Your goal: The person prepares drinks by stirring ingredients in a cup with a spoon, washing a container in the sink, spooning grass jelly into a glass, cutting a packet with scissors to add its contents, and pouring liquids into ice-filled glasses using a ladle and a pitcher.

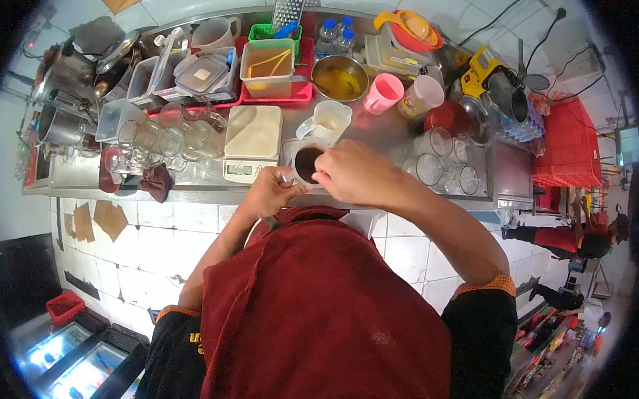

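"How is your right hand (325, 173) set?"

"Nearly closed, fingers bunched low over the right side of the cup (308, 164). I can't tell what is pinched between them; my knuckles cover it."

"And your left hand (269, 192)?"

"Curled, thumb and fingertips closed on the cup's near left edge. It's only slightly open."

"Where is the cup, and what's in it?"

"At the front of the metal table (214, 184), just right of the kitchen scale (253, 135). It holds a dark brown liquid."

"What's behind it?"

"A clear jug (329, 117) with something pale inside. Farther back is a metal bowl (340, 78) of yellow liquid, with a handle sticking out to the left. Left of the bowl, a square tub (268, 65) holds brownish liquid and yellow strips; it sits on a red tray (303, 93)."

"Other cups?"

"A pink cup (384, 94) stands right of the bowl, beside a patterned plastic mug (421, 97). I can't see what either holds. Glass mugs (202, 139) crowd together left of the scale, and drinking glasses (430, 168) stand to the right of my right hand."
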